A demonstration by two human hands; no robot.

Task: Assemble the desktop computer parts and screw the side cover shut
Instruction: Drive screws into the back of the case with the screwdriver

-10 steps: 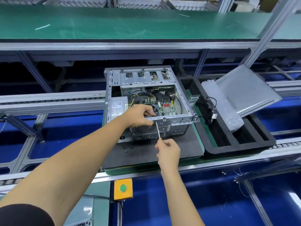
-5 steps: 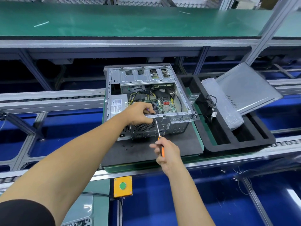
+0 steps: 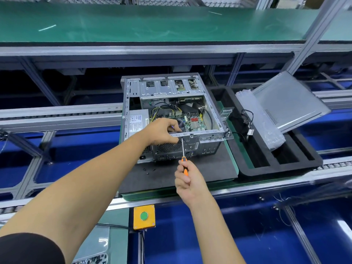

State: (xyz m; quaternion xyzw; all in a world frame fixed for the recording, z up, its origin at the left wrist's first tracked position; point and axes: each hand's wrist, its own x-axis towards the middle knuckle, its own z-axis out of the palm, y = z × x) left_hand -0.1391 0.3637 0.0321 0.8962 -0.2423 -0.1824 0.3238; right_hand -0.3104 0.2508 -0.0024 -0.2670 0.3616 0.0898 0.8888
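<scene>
The desktop computer case lies on its side, open face up, at the centre of the frame on a dark foam mat.

Working from the left: the left hand curls over the near top rail of the case, fingertips hooked over its edge, where they appear to steady a part. Just right of it, the right hand pinches the orange handle of a screwdriver, fingers closed round it; the thin steel shaft runs up to a hole in the rear panel just under that rail.

To drive this screw well, I judge the shaft should stay in line with the hole, pushed lightly before turning, while the left hand keeps the part from shifting. Small dark screws lie loose on the mat at lower left of the case.

The case is bare stamped sheet metal, perforated at the fan grille. Further right, a black foam tray with deep slots holds cables, a clear plastic bag and the flat grey side cover, leaning tilted and not yet fitted.
</scene>
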